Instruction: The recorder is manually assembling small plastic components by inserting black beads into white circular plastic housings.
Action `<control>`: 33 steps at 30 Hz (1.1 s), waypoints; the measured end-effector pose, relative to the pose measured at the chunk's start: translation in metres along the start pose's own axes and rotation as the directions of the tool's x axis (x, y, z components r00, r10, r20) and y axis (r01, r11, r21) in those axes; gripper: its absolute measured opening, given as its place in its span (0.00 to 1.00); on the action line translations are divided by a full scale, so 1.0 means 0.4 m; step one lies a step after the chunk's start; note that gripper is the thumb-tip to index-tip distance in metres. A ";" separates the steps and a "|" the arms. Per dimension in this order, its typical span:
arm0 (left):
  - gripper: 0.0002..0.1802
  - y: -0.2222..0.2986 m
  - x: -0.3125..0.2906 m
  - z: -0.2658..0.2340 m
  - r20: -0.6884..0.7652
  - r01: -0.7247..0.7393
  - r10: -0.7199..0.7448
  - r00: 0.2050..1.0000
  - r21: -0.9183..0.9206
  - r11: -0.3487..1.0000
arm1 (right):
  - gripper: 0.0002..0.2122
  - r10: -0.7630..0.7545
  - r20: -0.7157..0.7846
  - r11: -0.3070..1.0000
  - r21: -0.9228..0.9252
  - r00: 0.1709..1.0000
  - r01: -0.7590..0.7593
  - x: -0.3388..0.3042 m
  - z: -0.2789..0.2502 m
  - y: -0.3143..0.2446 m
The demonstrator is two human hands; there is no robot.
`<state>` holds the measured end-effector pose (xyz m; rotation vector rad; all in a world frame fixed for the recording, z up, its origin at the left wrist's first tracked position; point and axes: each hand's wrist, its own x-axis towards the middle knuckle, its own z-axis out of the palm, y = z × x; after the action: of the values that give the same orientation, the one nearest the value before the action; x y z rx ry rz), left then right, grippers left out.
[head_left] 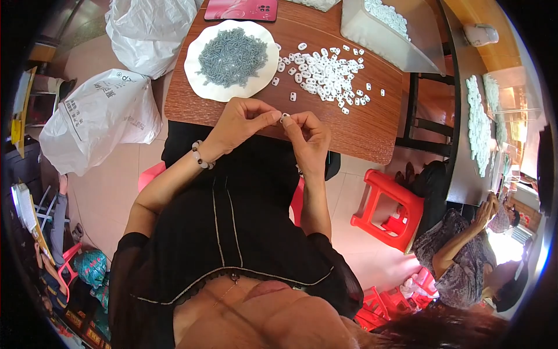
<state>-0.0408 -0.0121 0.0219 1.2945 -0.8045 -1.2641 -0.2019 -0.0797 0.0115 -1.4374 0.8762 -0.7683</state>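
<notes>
Both my hands meet just over the near edge of the wooden table. My right hand (pixel 310 139) pinches a small white plastic piece with holes (pixel 285 117) between thumb and fingertip. My left hand (pixel 247 123) is closed in a pinch right beside that piece; whatever is between its fingertips is too small to make out. Beyond my left hand, a white scalloped plate (pixel 200 86) holds a heap of small grey-blue rod-like pieces (pixel 232 57). Farther right on the table lies a loose pile of white two-holed plastic pieces (pixel 325 74).
The brown table (pixel 363 136) also carries a pink phone box (pixel 241 9) and a translucent bin (pixel 372 35) of white pieces. White sacks (pixel 104 116) stand on the left. A red stool (pixel 386 209) is at the right, near another person (pixel 459 250) seated at a dark table (pixel 465 180).
</notes>
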 end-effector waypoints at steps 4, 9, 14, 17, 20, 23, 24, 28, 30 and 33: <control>0.09 -0.009 0.004 -0.002 -0.010 0.000 0.000 1.000 0.006 1.000 | 0.06 -0.002 0.027 1.000 -0.008 1.000 0.002 0.001 -0.003 0.004; 0.08 -0.019 0.010 -0.005 0.002 -0.042 0.042 0.999 0.050 0.998 | 0.06 0.003 0.041 1.000 0.010 0.999 -0.004 0.003 -0.005 0.011; 0.08 -0.035 0.014 -0.003 -0.008 -0.088 0.090 0.996 0.122 0.989 | 0.06 0.022 0.054 0.999 0.023 0.998 -0.023 0.003 -0.008 0.012; 0.08 -0.040 0.017 0.000 -0.028 -0.108 0.114 0.993 0.150 0.983 | 0.06 0.002 0.052 1.000 -0.003 0.999 -0.002 0.004 -0.010 0.023; 0.08 -0.039 0.020 0.001 -0.035 -0.108 0.116 0.993 0.162 0.981 | 0.06 0.009 0.057 1.000 0.002 0.998 -0.009 0.004 -0.010 0.024; 0.10 -0.031 0.021 0.004 -0.023 -0.042 0.044 0.999 0.098 0.994 | 0.06 0.056 0.041 0.997 0.060 0.998 -0.058 0.005 -0.005 0.009; 0.11 -0.029 0.020 0.005 -0.013 0.020 -0.020 1.000 0.034 0.999 | 0.07 0.071 0.033 0.994 0.079 0.997 -0.073 0.005 -0.004 0.009; 0.14 -0.039 0.018 -0.002 -0.013 0.079 -0.079 0.997 -0.039 0.996 | 0.07 0.087 0.014 0.992 0.087 0.996 -0.088 0.006 -0.002 0.008; 0.15 -0.043 0.017 -0.002 -0.004 0.131 -0.133 0.991 -0.119 0.984 | 0.07 0.094 0.004 0.991 0.093 0.996 -0.094 0.005 0.000 0.005; 0.15 -0.052 0.016 -0.011 -0.010 0.156 -0.160 0.987 -0.164 0.974 | 0.07 0.106 -0.007 0.991 0.081 0.994 -0.106 0.005 0.002 -0.003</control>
<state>-0.0398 -0.0139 -0.0002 1.2571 -0.5769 -1.4081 -0.2003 -0.0810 0.0126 -1.3065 0.9130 -0.7242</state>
